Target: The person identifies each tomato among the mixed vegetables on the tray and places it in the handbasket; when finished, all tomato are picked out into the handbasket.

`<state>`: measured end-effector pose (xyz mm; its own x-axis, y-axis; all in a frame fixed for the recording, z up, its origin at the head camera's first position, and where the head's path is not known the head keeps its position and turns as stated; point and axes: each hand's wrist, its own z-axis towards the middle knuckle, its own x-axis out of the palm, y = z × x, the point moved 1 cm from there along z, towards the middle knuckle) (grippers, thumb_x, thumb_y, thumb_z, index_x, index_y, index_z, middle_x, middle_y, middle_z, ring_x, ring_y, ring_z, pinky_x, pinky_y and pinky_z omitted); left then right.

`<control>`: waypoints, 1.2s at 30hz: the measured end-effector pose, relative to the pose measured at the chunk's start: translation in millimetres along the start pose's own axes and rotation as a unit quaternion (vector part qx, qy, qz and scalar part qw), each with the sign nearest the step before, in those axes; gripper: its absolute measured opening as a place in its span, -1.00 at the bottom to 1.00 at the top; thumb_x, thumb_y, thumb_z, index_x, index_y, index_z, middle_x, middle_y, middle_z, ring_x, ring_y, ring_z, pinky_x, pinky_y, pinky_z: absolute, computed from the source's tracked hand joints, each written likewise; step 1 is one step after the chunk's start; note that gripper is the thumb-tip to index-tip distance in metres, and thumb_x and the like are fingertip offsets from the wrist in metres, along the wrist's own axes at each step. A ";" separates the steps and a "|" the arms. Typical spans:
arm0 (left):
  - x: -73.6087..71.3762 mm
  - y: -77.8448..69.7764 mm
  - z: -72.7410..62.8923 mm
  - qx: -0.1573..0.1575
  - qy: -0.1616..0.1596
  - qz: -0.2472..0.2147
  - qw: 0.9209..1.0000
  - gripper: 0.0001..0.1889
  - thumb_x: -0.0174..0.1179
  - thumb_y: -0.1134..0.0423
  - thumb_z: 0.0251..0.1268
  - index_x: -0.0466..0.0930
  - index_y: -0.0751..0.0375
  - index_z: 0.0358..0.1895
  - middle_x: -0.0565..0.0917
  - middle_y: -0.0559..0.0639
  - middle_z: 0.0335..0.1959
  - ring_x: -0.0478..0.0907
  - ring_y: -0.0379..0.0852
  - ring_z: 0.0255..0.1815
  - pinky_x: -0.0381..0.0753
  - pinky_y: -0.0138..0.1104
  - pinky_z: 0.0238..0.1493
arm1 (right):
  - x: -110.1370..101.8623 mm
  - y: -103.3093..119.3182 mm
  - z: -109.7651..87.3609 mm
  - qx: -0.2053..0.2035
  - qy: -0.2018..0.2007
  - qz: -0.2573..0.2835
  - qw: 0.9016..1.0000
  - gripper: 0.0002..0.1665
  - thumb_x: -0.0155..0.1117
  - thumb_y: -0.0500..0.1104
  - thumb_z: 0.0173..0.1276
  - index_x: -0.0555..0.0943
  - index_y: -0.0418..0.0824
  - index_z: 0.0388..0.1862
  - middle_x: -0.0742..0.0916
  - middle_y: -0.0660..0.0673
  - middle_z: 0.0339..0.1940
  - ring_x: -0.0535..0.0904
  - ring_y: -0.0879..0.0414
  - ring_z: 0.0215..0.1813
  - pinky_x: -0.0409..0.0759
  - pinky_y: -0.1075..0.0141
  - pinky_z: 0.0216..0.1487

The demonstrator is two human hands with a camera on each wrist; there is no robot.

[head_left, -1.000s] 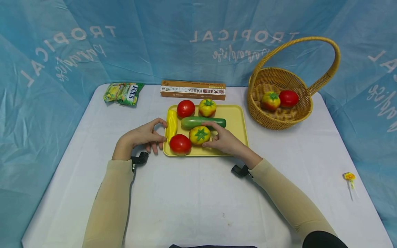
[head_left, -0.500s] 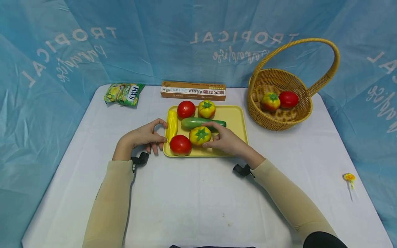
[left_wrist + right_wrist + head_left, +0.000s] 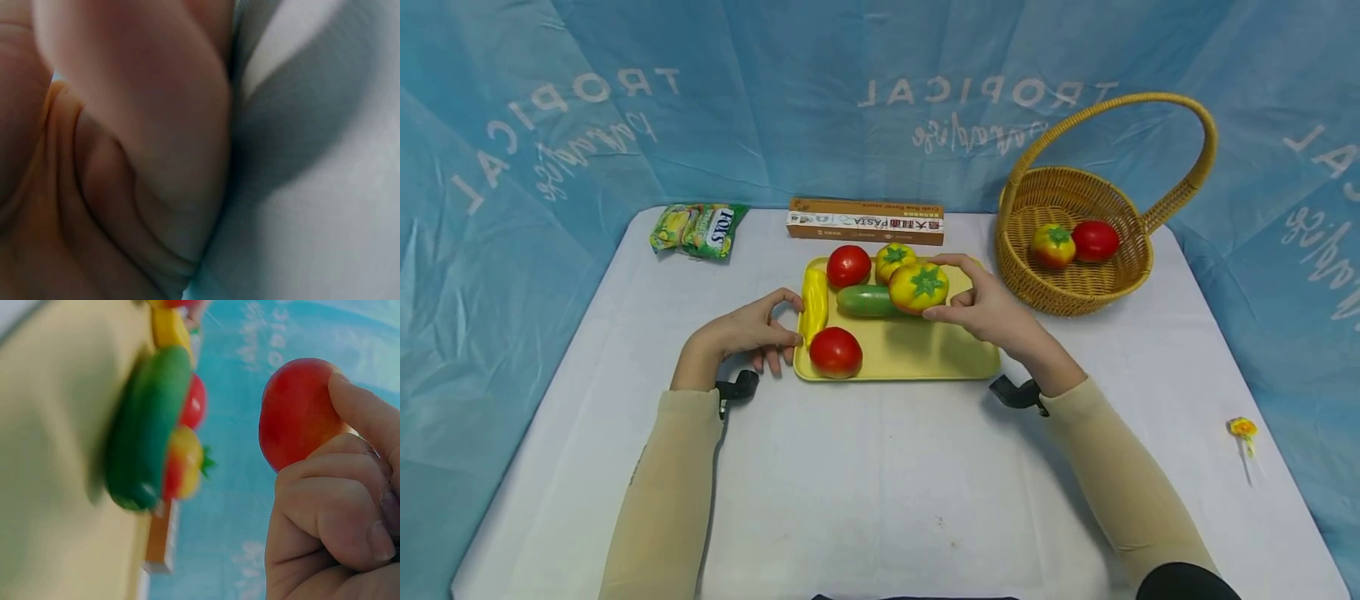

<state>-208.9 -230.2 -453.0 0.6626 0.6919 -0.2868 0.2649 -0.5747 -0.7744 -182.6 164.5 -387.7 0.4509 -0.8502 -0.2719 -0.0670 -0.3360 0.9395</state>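
Observation:
My right hand point(image 3: 988, 308) pinches a yellow-red persimmon-like fruit point(image 3: 919, 287) with a green star-shaped top between thumb and index finger. It is raised over the yellow tray point(image 3: 955, 358), casting a shadow there. In the right wrist view the red underside of the fruit point(image 3: 300, 412) shows. My left hand point(image 3: 748, 329) rests at the tray's left rim, thumb and index fingertips apart beside a long yellow piece point(image 3: 815, 304). On the tray lie a green cucumber point(image 3: 865, 301), two red tomatoes, one at the back point(image 3: 848, 267) and one in front point(image 3: 836, 352), and another yellow-red fruit point(image 3: 891, 258).
A wicker basket point(image 3: 1022, 279) with a tall handle stands at the back right, holding a yellow-red fruit point(image 3: 1052, 247) and a red one point(image 3: 1095, 241). Behind the tray lies a pasta box point(image 3: 865, 222). A green snack bag point(image 3: 700, 229) and a lollipop point(image 3: 1243, 429) lie at opposite sides.
My right hand has lifted the yellow-red fruit from the front of the tray and carried it up, back and right, over the cucumber. My left hand has stayed in place.

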 end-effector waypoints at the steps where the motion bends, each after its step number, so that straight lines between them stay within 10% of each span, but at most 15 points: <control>1: 0.2 -0.1 -0.1 -0.001 0.000 0.000 1.000 -0.33 0.38 0.07 0.43 0.15 -0.04 0.41 0.80 0.15 -0.39 0.76 0.01 -0.57 0.68 -0.34 -0.55 | -5.2 2.6 -2.7 -0.003 -0.008 0.006 1.000 -0.10 0.50 -0.07 0.43 0.26 0.19 0.62 0.35 0.07 -0.74 0.16 0.18 -0.70 0.20 0.33 -0.62; 22: 0.0 2.7 1.8 -0.002 -0.003 0.003 1.000 -0.32 0.38 0.05 0.43 0.14 -0.06 0.41 0.80 0.14 -0.38 0.76 -0.01 -0.57 0.68 -0.35 -0.55 | -106.4 7.0 -39.7 -0.064 -0.188 0.150 0.968 -0.12 0.49 -0.19 0.43 0.23 0.14 0.57 0.39 0.03 -0.76 0.05 0.06 -0.75 -0.13 0.10 -0.58; 30: 0.8 1.5 0.1 -0.003 -0.004 0.005 1.000 -0.33 0.37 0.06 0.44 0.15 -0.04 0.41 0.80 0.14 -0.38 0.76 -0.01 -0.57 0.67 -0.37 -0.54 | -120.3 -20.3 -23.7 -0.023 -0.238 0.132 0.962 -0.03 0.56 -0.03 0.36 0.20 0.10 0.60 0.51 0.08 -0.68 0.18 0.14 -0.75 0.07 0.29 -0.71; 36: 1.2 -0.7 -1.3 -0.004 -0.002 0.004 1.000 -0.34 0.36 0.08 0.44 0.15 -0.04 0.42 0.80 0.14 -0.38 0.75 -0.01 -0.57 0.66 -0.38 -0.54 | -127.1 -37.8 -15.6 0.032 -0.274 0.086 0.957 0.02 0.54 0.08 0.37 0.16 0.10 0.64 0.61 0.06 -0.24 0.27 0.19 -0.65 0.27 0.41 -0.64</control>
<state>-207.4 -229.5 -452.0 0.6616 0.6890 -0.2960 0.2649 -0.5841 -0.7672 -223.5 291.5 -385.4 -0.1043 -0.9742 -0.2001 -0.1613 -0.1820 0.9700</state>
